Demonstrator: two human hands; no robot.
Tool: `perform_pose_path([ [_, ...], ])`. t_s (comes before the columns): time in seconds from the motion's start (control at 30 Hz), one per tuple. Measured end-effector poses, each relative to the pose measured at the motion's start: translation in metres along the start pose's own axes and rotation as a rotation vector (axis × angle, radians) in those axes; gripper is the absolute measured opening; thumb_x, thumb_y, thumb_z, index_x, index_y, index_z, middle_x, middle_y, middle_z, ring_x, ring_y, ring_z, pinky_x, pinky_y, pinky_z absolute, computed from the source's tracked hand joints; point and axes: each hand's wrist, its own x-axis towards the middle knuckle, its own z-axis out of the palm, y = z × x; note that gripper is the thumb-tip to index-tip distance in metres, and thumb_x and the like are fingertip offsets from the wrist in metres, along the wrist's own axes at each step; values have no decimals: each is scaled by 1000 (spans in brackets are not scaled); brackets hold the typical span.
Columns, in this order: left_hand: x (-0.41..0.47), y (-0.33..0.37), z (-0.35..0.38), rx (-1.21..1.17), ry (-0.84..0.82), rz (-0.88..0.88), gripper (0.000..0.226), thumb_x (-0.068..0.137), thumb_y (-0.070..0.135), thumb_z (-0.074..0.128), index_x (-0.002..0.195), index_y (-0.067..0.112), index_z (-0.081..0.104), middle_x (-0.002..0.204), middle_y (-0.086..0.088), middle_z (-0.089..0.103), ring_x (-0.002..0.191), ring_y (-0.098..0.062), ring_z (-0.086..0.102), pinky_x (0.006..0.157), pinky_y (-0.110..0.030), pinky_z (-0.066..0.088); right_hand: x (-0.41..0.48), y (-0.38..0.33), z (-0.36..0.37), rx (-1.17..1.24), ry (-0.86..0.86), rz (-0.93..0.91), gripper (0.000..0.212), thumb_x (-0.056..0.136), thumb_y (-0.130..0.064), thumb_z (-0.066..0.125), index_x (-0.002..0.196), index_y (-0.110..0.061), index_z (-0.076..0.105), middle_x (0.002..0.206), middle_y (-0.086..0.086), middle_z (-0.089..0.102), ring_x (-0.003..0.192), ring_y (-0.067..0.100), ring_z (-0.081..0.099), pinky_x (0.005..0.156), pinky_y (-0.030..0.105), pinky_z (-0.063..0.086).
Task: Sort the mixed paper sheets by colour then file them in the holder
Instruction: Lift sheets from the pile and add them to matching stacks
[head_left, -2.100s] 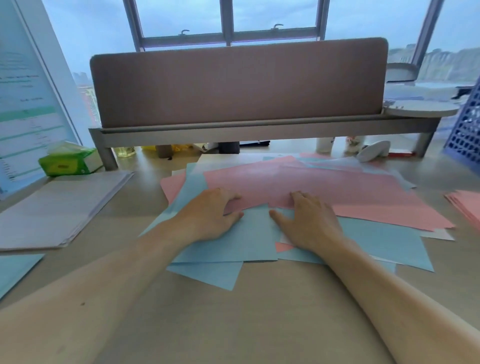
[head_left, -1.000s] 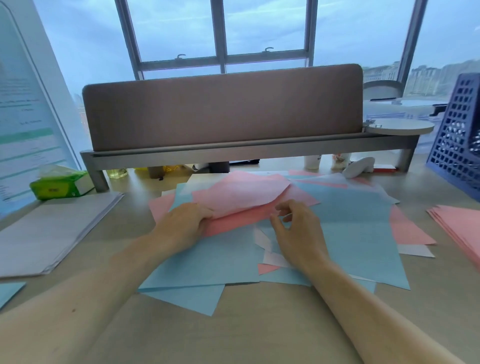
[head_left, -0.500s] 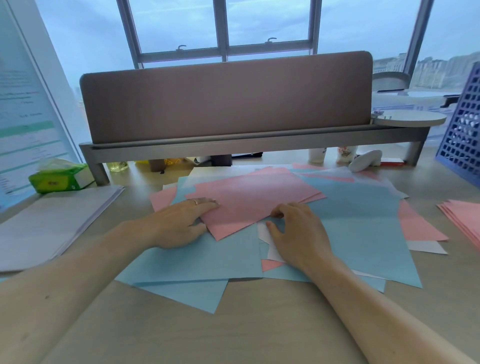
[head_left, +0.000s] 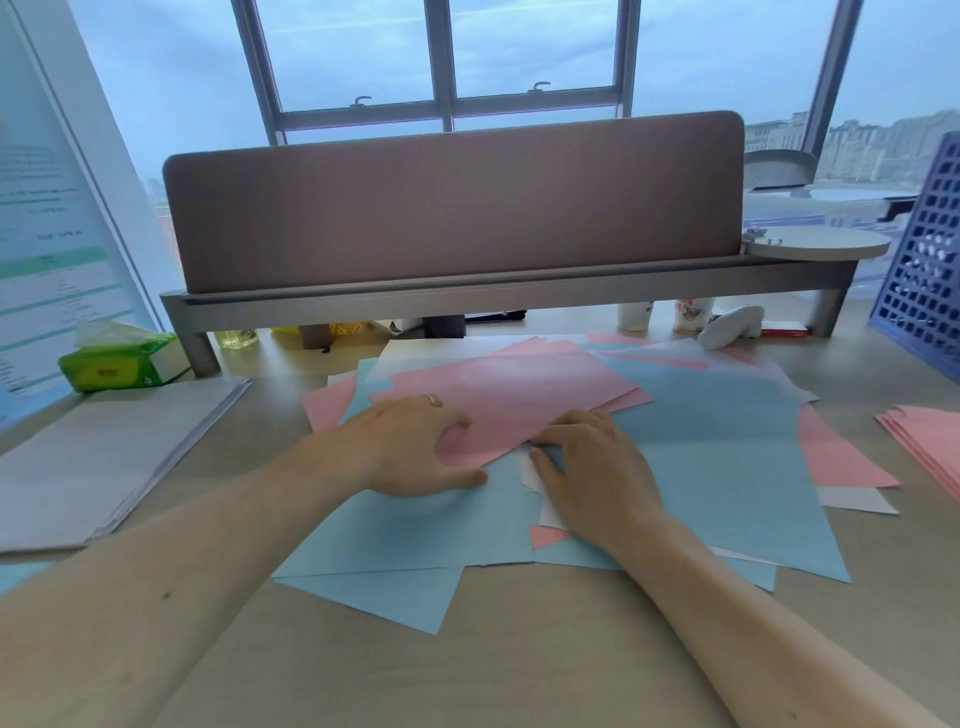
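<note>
A loose heap of pink, blue and white sheets covers the middle of the desk. On top lies a pink sheet (head_left: 519, 400), over blue sheets (head_left: 717, 467) and a white sheet (head_left: 852, 503). My left hand (head_left: 410, 447) rests on the pink sheet's near left corner, fingers bent on top and thumb at its edge. My right hand (head_left: 597, 478) grips the same sheet's near edge with curled fingertips, palm over blue paper. A sorted pink stack (head_left: 930, 441) lies at the right edge. The blue mesh holder (head_left: 930, 270) stands at the far right.
A white paper stack (head_left: 104, 452) lies on the left, a green tissue pack (head_left: 119, 358) behind it. A grey desk shelf with a brown divider panel (head_left: 452, 202) runs across the back, with cups and small items under it. A blue sheet's corner (head_left: 15, 571) shows at the left edge.
The pink sheet, lifted and bowed a second ago, now lies flat on the heap. My left fingers have gone from straight to bent on it. My right hand stays at its near edge.
</note>
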Motion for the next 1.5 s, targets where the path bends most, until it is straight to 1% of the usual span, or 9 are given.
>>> perform_pose_path([
  [0.2, 11, 17, -1, 60, 22, -50, 84, 78, 84, 42, 146, 35, 44, 145, 1, 54, 127, -27, 52, 106, -40, 42, -1, -3, 3, -135, -116, -98, 36, 102, -44, 39, 128, -34, 62, 160, -9, 25, 145, 19, 20, 114, 37, 22],
  [0.5, 0, 9, -5, 168, 460, -54, 17, 100, 19, 51, 104, 26, 66, 92, -4, 71, 79, -26, 63, 67, -36, 53, 0, -3, 2, -127, -45, -62, 62, 99, -50, 44, 152, -19, 34, 164, -3, 9, 148, 23, 10, 119, 39, 22],
  [0.67, -25, 23, -27, 92, 646, 143, 17, 102, 27, 53, 103, 22, 69, 81, -5, 72, 69, -31, 64, 56, -36, 49, 7, -13, -27, 419, 71, 326, 74, 93, -68, 35, 125, -6, 61, 132, 8, 52, 120, 26, 57, 100, 41, 48],
  [0.77, -41, 54, -25, 119, 640, 367, 12, 92, 19, 67, 101, 25, 71, 72, -2, 68, 59, -30, 65, 47, -32, 48, 14, -20, -49, 1217, -193, 682, 57, 96, -57, 52, 105, -3, 66, 96, 15, 73, 85, 31, 74, 81, 47, 60],
  [0.87, -57, 81, -17, 81, 507, 523, 25, 100, 42, 51, 119, 34, 65, 85, 4, 69, 68, -24, 66, 50, -29, 46, 3, -16, -60, 1236, -275, 746, 11, 98, -2, 55, 100, 4, 64, 75, 16, 73, 65, 26, 71, 55, 35, 61],
  [1.07, -55, 62, -11, -608, 261, -164, 65, 97, 69, 38, 144, 25, 49, 143, 8, 54, 129, -15, 52, 108, -37, 42, -20, 17, -90, 1053, -291, 827, 19, 94, 12, 52, 109, 4, 62, 97, 16, 72, 80, 27, 70, 52, 29, 59],
  [1.23, -45, 57, -7, -977, 132, -432, 41, 95, 66, 45, 96, 25, 49, 103, 0, 49, 89, -20, 49, 79, -36, 40, -38, 28, -113, 1147, -200, 876, 14, 96, 9, 53, 108, 5, 60, 93, 17, 69, 76, 27, 66, 47, 29, 58],
  [1.4, -47, 82, -21, -1401, 32, -378, 35, 98, 43, 62, 103, 10, 71, 93, -8, 68, 81, -26, 66, 92, -45, 59, -55, 39, -111, 1223, -76, 978, 31, 96, 6, 55, 128, 5, 56, 98, 16, 66, 72, 25, 65, 43, 29, 57],
  [1.5, -53, 100, -29, -1370, -64, -313, 21, 102, 12, 54, 98, -1, 69, 81, -12, 69, 66, -23, 65, 68, -35, 59, -62, 42, -113, 1177, 25, 999, 33, 98, 6, 51, 131, -2, 53, 87, 11, 65, 55, 21, 67, 38, 28, 53],
])
